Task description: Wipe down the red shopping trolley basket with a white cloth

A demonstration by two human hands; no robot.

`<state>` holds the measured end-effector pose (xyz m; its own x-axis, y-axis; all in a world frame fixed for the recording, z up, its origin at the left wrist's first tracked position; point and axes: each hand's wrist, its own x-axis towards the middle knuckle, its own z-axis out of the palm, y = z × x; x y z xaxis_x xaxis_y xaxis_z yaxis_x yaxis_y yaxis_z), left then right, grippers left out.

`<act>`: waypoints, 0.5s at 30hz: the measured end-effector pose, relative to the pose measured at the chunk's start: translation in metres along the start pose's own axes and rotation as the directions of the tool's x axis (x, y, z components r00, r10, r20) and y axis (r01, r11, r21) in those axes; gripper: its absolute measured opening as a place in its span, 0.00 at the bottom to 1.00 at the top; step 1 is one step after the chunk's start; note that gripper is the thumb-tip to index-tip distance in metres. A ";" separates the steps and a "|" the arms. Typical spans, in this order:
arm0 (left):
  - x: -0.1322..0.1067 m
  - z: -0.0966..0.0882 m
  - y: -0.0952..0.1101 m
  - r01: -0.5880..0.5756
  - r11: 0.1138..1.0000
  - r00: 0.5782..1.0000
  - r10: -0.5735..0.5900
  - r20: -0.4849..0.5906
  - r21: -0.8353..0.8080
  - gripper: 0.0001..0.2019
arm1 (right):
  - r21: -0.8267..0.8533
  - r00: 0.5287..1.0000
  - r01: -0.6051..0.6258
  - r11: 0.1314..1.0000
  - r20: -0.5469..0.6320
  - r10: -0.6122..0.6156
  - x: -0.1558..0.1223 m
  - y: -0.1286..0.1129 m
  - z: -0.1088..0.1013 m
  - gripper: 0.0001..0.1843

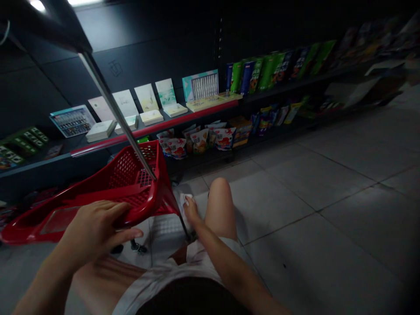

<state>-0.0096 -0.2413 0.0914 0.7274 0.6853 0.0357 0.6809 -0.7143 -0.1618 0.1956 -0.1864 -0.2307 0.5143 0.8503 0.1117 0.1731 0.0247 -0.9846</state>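
Observation:
A red plastic shopping cart [154, 199] stands at the left, with a metal pole [114, 111] rising from its near corner. My left hand [95, 227] grips the cart's rim, fingers over the top and thumb below. Low beside the cart's leg [183, 225], my right hand [190, 210] is closed on a white cloth or tissue [184, 200]. The cloth's full shape is partly hidden by the fingers. Whether it touches the cart, I cannot tell.
A dark shelf [151, 131] with a red edge runs across behind the cart, holding upright boxed books [147, 98] and green and blue packs [256, 74]. Snack bags [200, 140] fill its lower level. Grey floor tiles [288, 192] extend right. My bent knee [220, 192] rises beside my right hand.

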 end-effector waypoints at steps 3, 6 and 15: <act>-0.013 -0.003 0.001 0.075 0.995 0.997 -0.075 0.004 -0.068 0.29 | 0.124 0.987 0.158 0.980 -0.049 -0.153 0.007 -0.061 -0.005 0.24; -0.014 -0.004 0.019 0.212 0.977 0.973 -0.212 0.089 0.011 0.31 | 0.247 0.872 0.469 0.848 0.025 -0.489 -0.012 -0.112 0.008 0.22; -0.027 -0.001 0.016 0.404 0.897 0.889 -0.431 0.155 0.177 0.27 | 0.125 0.935 0.315 0.941 0.128 -0.330 -0.068 -0.059 0.068 0.21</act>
<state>-0.0187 -0.2714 0.0892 0.3395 0.9392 -0.0517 0.8900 -0.3385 -0.3055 0.0927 -0.2100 -0.1896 0.3161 0.8544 0.4124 0.2199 0.3569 -0.9079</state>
